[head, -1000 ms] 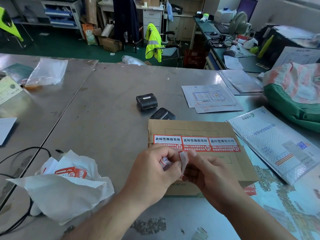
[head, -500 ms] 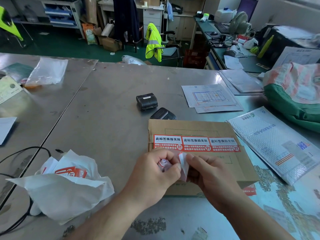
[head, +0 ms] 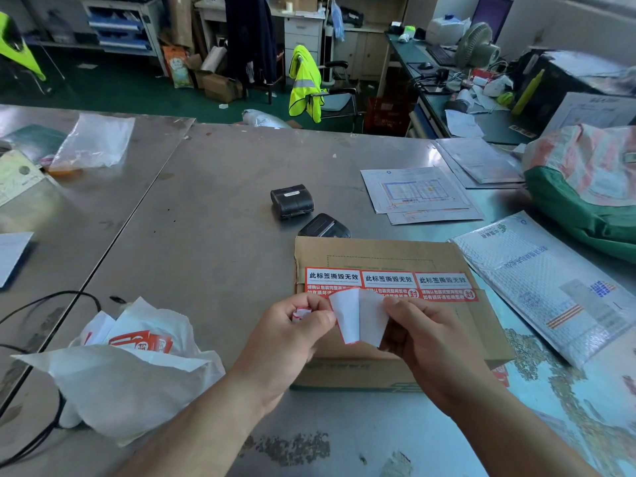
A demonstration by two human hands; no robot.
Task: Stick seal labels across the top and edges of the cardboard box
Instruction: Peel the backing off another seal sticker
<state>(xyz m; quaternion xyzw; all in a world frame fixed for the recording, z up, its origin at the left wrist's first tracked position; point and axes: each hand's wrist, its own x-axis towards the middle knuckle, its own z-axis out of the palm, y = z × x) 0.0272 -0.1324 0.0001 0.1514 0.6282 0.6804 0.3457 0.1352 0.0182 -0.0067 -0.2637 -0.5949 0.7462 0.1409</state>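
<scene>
The flat brown cardboard box [head: 395,256] carries a row of three red seal labels [head: 389,284] with white panels and black lettering. The peeled paper label sheet [head: 358,318] shows white, edged red. Two small boxy plastic printers [head: 292,201] are black. The padded plastic bubble mailer [head: 550,287] is silvery white with blue print and orange stripes. The steel table [head: 206,218] is dull grey.

Both bare forearms reach in from below, hands close together. The left hand [head: 292,335] pinches a red-edged white paper seal label [head: 346,320] with curled fingers. The right hand [head: 425,342] pinches a plain white paper strip [head: 373,316] touching it
</scene>
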